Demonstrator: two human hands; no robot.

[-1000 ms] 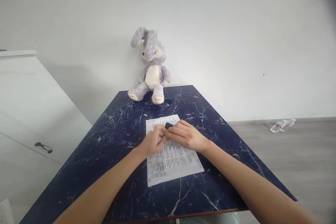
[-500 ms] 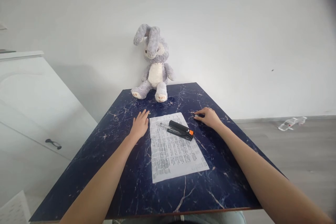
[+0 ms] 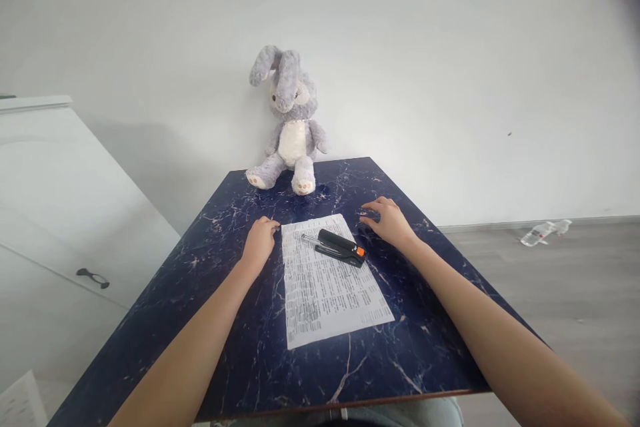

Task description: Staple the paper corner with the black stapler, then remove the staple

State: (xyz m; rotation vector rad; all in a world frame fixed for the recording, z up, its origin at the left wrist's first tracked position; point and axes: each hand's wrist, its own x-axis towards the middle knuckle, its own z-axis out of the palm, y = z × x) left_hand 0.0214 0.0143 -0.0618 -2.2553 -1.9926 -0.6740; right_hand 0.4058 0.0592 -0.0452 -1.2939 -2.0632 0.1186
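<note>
A printed sheet of paper [image 3: 330,312] lies on the dark blue marbled table [image 3: 350,373]. On its upper part rests a black stapler [image 3: 340,247] with an orange patch at one end; its arm is swung up and a thin metal rail sticks out to the left. My left hand [image 3: 259,243] is beside the sheet's upper left corner, fingers curled and closed on a small object at the tips, too small to make out. Right of the sheet, my right hand [image 3: 393,221] hovers at or just above the tabletop, thumb and fingers apart, with nothing clearly visible between them.
A grey plush rabbit [image 3: 293,137] sits at the table's far edge against the white wall [image 3: 450,80]. To the left stands a white cabinet [image 3: 60,213] with a dark handle. Clear plastic packaging [image 3: 543,233] lies on the floor at the right.
My left hand went from lying flat with fingers stretched to curled, closing by the small object near the sheet's corner. My right hand's thumb and fingers spread apart from a near pinch.
</note>
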